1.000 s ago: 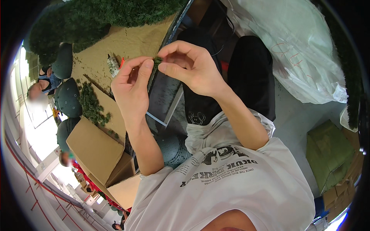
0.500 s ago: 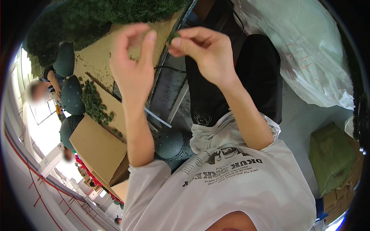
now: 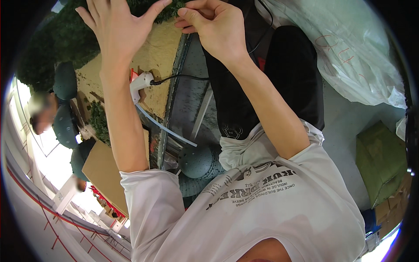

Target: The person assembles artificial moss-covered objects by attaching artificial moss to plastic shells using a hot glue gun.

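Head view: left hand (image 3: 120, 34) splayed, right hand (image 3: 220, 34) curled at artificial greenery (image 3: 172, 11), hold unclear; glue gun (image 3: 141, 82) on brown tabletop (image 3: 163, 48), likely for reach.

Bright o/all; blown-out glare far L, prob. windows (image 3: 52, 157); sheen on plastic bag (image 3: 349, 52). Foliage (image 3: 56, 48) dim. Co-worker's head (image 3: 40, 107) blurred. Fisheye edges bent, corners blk.

One glue gun (image 3: 140, 83), one glue stick (image 3: 166, 127) — three domes (image 3: 65, 126) at left, one dome stack (image 3: 194, 161).
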